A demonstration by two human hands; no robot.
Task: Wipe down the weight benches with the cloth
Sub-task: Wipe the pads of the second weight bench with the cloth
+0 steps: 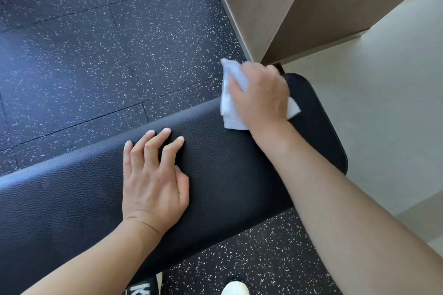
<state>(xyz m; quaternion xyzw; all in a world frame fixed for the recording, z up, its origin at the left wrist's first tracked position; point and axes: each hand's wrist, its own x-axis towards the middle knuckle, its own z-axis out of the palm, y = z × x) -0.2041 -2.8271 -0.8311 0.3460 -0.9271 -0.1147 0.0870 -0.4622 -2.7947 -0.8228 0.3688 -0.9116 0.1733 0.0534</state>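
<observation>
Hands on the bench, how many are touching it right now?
2. The left hand rests flat on the middle of the bench pad. The right hand presses the white cloth near the far end.

Ahead of the right hand's fingertips (pixel 271 68), the corner of the tall wood-grain panel wall (pixel 251 7) stands close, closing off room beyond the rounded end of the black pebbled-leather bench pad (pixel 227 175). The crumpled white cloth (pixel 230 103) bunches under and to the thumb side of those fingers. Past their outer side, the pad's end is bare, then drops to pale smooth flooring (pixel 383 103). The left hand (pixel 153 179) lies flat on the pad; between its fingertips (pixel 165 130) and the cloth is an open strip of leather. Beyond those fingertips the pad's far edge falls to dark speckled rubber floor tiles (pixel 96 55), unobstructed.
</observation>
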